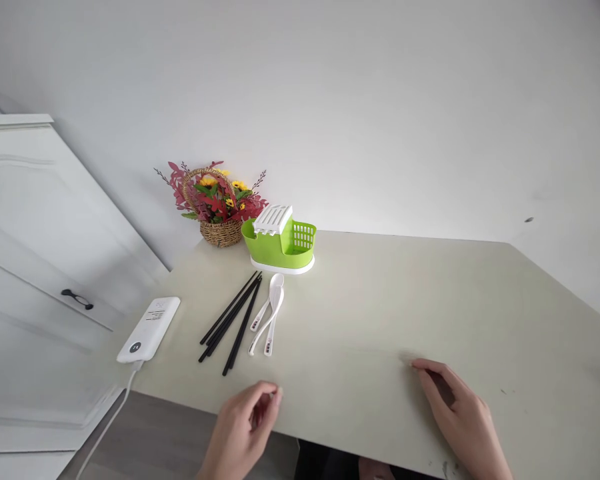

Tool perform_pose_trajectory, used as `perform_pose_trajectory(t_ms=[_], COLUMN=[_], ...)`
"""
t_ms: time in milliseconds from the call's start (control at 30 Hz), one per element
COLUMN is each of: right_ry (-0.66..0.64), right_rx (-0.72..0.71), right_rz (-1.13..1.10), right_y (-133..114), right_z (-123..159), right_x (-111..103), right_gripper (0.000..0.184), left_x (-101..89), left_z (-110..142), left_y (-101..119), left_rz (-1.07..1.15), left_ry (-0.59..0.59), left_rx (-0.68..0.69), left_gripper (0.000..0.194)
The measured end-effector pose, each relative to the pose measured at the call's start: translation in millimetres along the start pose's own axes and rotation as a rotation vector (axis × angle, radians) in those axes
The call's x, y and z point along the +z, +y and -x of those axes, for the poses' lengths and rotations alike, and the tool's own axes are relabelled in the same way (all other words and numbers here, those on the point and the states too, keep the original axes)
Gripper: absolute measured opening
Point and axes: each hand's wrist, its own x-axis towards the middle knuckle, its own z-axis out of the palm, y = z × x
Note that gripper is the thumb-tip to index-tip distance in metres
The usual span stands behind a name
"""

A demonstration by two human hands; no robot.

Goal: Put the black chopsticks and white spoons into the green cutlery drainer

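Observation:
My left hand [245, 427] hovers at the near edge of the table [380, 313], fingers loosely curled with nothing in them. My right hand [460, 413] rests on the tabletop, fingers stretched out and empty. Beyond the left hand lie several black chopsticks [233, 321] and, beside them on the right, white spoons [269, 315]. A green cutlery holder [283, 243] with a white slotted lid stands behind them near the wall.
A wicker basket of red and yellow flowers [217, 203] stands at the back left by the wall. A white power bank [149, 329] with a cable lies at the table's left edge. A white cabinet door [35, 267] is to the left.

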Motion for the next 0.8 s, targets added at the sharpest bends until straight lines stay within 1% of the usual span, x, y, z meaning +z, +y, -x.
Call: perform_pose_trajectory(t_ms=[67, 167, 233, 267, 333, 433, 500, 667, 800], right_ry=[-0.012, -0.040, -0.050, -0.053, -0.050, -0.040, -0.043, -0.070, -0.072], right_rx=[0.001, 0.006, 0.005, 0.001, -0.011, -0.026, -0.023, -0.003, 0.022], right_rz=[-0.007, -0.015, -0.020, -0.026, -0.041, -0.053, -0.049, -0.036, -0.022], right_y=[0, 3, 4, 5, 5, 5, 6, 7, 7], right_z=[1, 1, 1, 1, 2, 2, 1, 2, 1], right_x=[-1, -2, -2, -2, -2, -2, -2, -2, -2], right_gripper=[0.037, 0.036, 0.037, 0.037, 0.037, 0.036, 0.035, 0.038, 0.038], left_x=[-6.7, -15.6, -20.0, -21.6, -23.6, -25.3, -26.7, -31.6, -34.2], left_z=[4, 8, 11, 12, 14, 15, 14, 9, 3], left_y=[-7, -19, -28, -32, -37, -41, -42, -48, -56], left_rz=[-0.050, -0.190, -0.305, -0.356, -0.424, -0.448, -0.448, -0.447, -0.476], left_ry=[0.160, 0.413, 0.505, 0.522, 0.522, 0.503, 0.513, 0.519, 0.540], left_rx=[0.004, 0.028, 0.020, 0.005, -0.049, -0.140, -0.186, -0.233, -0.221], left_gripper=[0.023, 0.018, 0.016, 0.018, 0.029, 0.047, 0.056, 0.065, 0.068])
